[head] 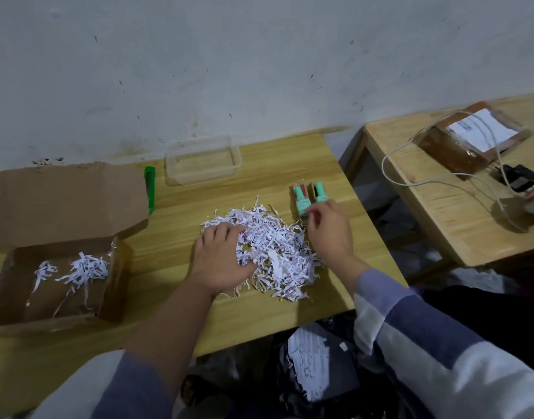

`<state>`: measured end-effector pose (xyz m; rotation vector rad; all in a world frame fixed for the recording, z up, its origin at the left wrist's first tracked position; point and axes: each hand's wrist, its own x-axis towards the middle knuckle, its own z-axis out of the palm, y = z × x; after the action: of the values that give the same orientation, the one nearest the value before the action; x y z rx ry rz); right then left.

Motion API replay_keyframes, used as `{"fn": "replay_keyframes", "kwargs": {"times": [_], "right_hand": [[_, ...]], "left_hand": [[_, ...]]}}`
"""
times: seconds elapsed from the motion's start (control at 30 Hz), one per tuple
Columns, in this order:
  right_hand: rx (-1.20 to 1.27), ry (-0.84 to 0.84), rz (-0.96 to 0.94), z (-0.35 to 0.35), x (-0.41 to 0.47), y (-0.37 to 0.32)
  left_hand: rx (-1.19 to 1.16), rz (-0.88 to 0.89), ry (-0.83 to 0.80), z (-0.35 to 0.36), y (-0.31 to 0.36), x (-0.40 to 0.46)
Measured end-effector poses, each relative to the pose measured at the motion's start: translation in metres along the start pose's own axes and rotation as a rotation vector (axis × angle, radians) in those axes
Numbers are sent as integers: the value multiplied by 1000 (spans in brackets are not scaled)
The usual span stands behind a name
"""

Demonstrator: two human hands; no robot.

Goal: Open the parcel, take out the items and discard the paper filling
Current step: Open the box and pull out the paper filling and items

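Observation:
A pile of white shredded paper filling (275, 252) lies in the middle of the wooden table (175, 225). My left hand (220, 261) lies on the pile's left side, with fingers and thumb curled into the strips. Two teal bottles (309, 196) in small cardboard holders lie side by side just beyond the pile. My right hand (329, 231) has bent fingers, and its fingertips are at the bottles' near ends. Whether they pinch anything is hidden. The opened cardboard parcel (11, 285) sits at the left, flap up, with a few paper strips (84, 269) inside.
An empty clear plastic tub (172, 170) stands at the back of the table, with a green utility knife (150, 186) to its left. A second table (441, 213) at the right holds a taped parcel (441, 146), cables and a black charger. A dark bag (317, 370) with paper sits below the table's front edge.

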<state>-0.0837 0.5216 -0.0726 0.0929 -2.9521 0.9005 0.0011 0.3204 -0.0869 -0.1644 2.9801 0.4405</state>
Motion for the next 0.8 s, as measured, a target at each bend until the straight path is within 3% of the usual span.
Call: {"fn": "replay_keyframes", "kwargs": {"times": [0.1,0.3,0.43,0.8], "right_hand": [[-36,-77,-92,11,-24,9],[-189,-114,-270,27,-38,10],[-139,-268,-339,35,-43,-5],[-86,-463,-390,35,-1,-53]], "left_hand": [[5,29,21,-1,3,9],[73,47,-138,4,4,21],[56,37,-100,7,1,10],[-8,13,-168,-4,-23,-9]]}}
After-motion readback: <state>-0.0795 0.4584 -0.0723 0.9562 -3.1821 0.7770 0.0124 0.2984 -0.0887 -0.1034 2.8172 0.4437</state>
